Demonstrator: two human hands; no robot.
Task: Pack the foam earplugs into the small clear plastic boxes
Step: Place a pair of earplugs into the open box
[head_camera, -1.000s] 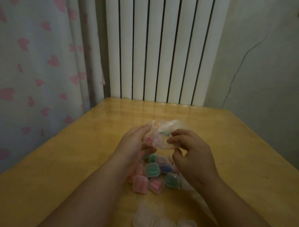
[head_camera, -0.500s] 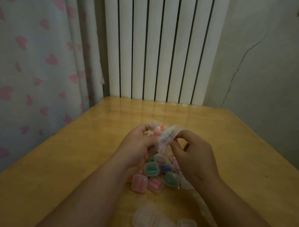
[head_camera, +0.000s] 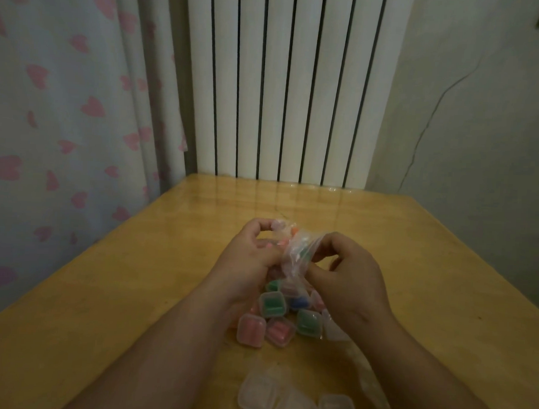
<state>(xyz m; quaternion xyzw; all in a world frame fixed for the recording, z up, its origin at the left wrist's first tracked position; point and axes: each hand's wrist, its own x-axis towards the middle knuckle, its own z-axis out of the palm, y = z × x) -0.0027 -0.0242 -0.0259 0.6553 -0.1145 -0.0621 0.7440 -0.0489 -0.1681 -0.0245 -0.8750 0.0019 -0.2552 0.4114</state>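
A clear plastic bag (head_camera: 294,257) with coloured foam earplugs inside hangs above the table between both hands. My left hand (head_camera: 249,259) grips its left side, and pink and orange earplugs (head_camera: 287,236) show near the fingertips. My right hand (head_camera: 347,271) pinches the bag's right edge. Below the hands lie several small clear boxes holding earplugs: a green one (head_camera: 272,304), a pink one (head_camera: 250,330), another pink one (head_camera: 280,331), a green one (head_camera: 308,323). Three empty clear boxes (head_camera: 295,405) sit near the front edge.
The wooden table (head_camera: 134,291) stands against a white radiator (head_camera: 285,87). A curtain with pink hearts (head_camera: 65,118) hangs to the left, a cracked wall (head_camera: 465,135) is to the right.
Both hands shifted their hold on the bag; it now hangs more upright and bunched between them, with the left fingers curled further round its side.
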